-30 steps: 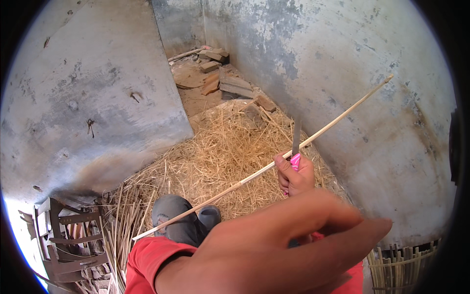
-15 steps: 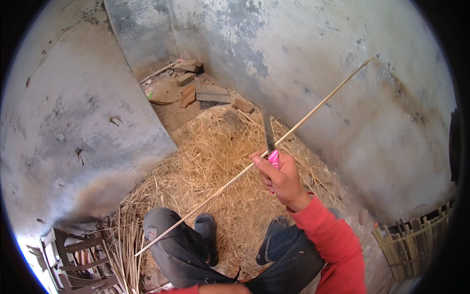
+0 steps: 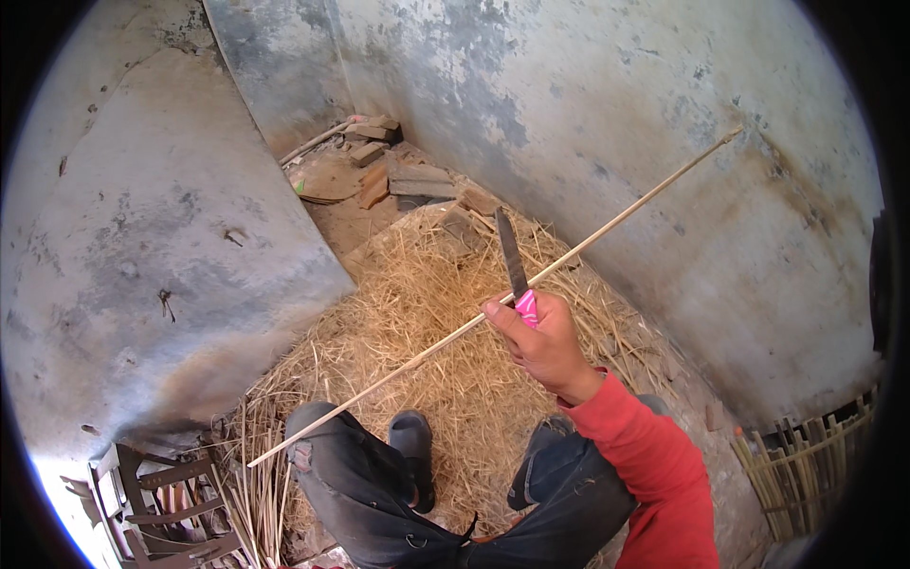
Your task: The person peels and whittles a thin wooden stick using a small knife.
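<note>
My right hand [image 3: 548, 351], in a red sleeve, is closed around the pink handle of a knife [image 3: 513, 254]. Its dark blade points up and away. The same hand also grips a long, thin, pale stick [image 3: 408, 367], with the thumb pressed along it. Crossing the blade near the handle, the stick slants from above my left knee at lower left to its knotted far end in front of the wall at upper right. My left hand is out of the picture.
Straw-like shavings [image 3: 427, 275] cover the floor between my feet and the corner. Bricks [image 3: 422, 180] lie beyond, by the walls [image 3: 616, 123]. A wooden chair-like frame [image 3: 171, 517] and loose sticks [image 3: 261, 488] are at lower left; a slatted bamboo piece [image 3: 806, 469] is at lower right.
The stick's far end has shifted right and slightly down, and its near end left and up. The knife tip has swung left. The hand at the lower edge has gone out of view.
</note>
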Tool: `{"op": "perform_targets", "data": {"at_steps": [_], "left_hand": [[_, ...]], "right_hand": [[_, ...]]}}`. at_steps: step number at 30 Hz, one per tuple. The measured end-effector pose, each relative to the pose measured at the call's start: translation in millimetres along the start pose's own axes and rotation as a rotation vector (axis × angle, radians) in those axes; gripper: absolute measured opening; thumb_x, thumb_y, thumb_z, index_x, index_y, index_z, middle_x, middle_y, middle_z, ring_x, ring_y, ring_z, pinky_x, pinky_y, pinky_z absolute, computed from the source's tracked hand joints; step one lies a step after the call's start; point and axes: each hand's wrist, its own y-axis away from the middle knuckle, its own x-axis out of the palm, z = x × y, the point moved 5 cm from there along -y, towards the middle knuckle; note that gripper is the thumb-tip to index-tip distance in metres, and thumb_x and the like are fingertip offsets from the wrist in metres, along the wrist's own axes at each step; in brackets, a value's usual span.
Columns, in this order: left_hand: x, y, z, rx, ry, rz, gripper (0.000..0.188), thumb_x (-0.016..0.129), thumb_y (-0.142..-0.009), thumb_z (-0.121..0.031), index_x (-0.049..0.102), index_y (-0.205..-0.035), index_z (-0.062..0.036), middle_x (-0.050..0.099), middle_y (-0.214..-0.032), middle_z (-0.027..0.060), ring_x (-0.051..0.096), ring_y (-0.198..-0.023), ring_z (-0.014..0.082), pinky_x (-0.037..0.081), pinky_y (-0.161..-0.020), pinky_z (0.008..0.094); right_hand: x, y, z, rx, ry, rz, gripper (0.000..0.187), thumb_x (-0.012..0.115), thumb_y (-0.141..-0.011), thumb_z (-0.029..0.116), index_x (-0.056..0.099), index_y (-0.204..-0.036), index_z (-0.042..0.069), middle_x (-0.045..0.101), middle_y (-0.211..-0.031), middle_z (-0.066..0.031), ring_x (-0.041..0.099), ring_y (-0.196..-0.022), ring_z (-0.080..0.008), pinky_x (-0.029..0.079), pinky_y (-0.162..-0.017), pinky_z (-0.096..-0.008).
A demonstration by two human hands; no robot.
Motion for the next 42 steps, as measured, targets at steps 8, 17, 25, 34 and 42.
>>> {"op": "perform_targets", "data": {"at_steps": [8,17,25,34,42], "left_hand": [[6.7,18.0,-115.5,0.225,-0.526,-0.102,0.043,0.076,-0.092,-0.038,0.069,-0.108,0.0008,0.071,-0.100,0.0132,0.070,-0.095,0.0274,0.054,-0.080,0.0439],[-62.9,28.7,-253.1,0.607,-1.427,-1.310,0.029,0.073,-0.094,-0.012,0.069,-0.119,0.0019,0.072,-0.093,0.0122,0.069,-0.074,0.0252,0.054,-0.072,0.0351],[-136.8,23.5,-200.5,0.402,-0.594,-1.086,0.027,0.068,-0.102,-0.006,0.066,-0.125,0.0070,0.078,-0.103,0.0110,0.074,-0.092,0.0132,0.058,-0.079,0.0263],[-148.1,28.8,-197.1,0.484,-0.493,-1.110,0.023,0.071,-0.099,-0.004,0.068,-0.120,0.0055,0.079,-0.098,0.0097,0.056,-0.059,0.0025,0.044,-0.052,0.0191],[-157.0,43.0,-195.1,0.455,-0.420,-1.191,0.023,0.072,-0.098,-0.001,0.067,-0.119,0.0084,0.079,-0.100,0.0137,0.066,-0.078,0.0083,0.051,-0.066,0.0209]], "right_hand": [[1.6,-0.2,-1.9,0.015,0.088,-0.001,0.033,0.073,-0.101,0.024,0.061,-0.074,0.008,0.049,-0.062,0.0089,0.040,-0.057,-0.0025,0.031,-0.051,-0.0259],[2.0,0.3,8.0,-0.086,0.301,0.015,0.031,0.075,-0.099,0.024,0.063,-0.078,0.005,0.050,-0.062,0.0050,0.042,-0.059,-0.0063,0.036,-0.054,-0.0305],[-12.4,-3.7,24.3,-0.195,0.651,-0.106,0.037,0.063,-0.106,0.031,0.065,-0.085,0.000,0.046,-0.059,-0.0026,0.042,-0.057,-0.0117,0.037,-0.054,-0.0342],[-46.9,-33.0,18.6,-0.263,0.803,-0.331,0.048,0.054,-0.110,0.036,0.059,-0.079,-0.001,0.044,-0.057,-0.0111,0.038,-0.053,-0.0195,0.033,-0.052,-0.0391],[18.7,-19.7,-13.1,-0.154,0.798,-0.068,0.045,0.056,-0.109,0.031,0.060,-0.077,0.000,0.048,-0.054,-0.0179,0.046,-0.045,-0.0284,0.036,-0.047,-0.0437]]}}
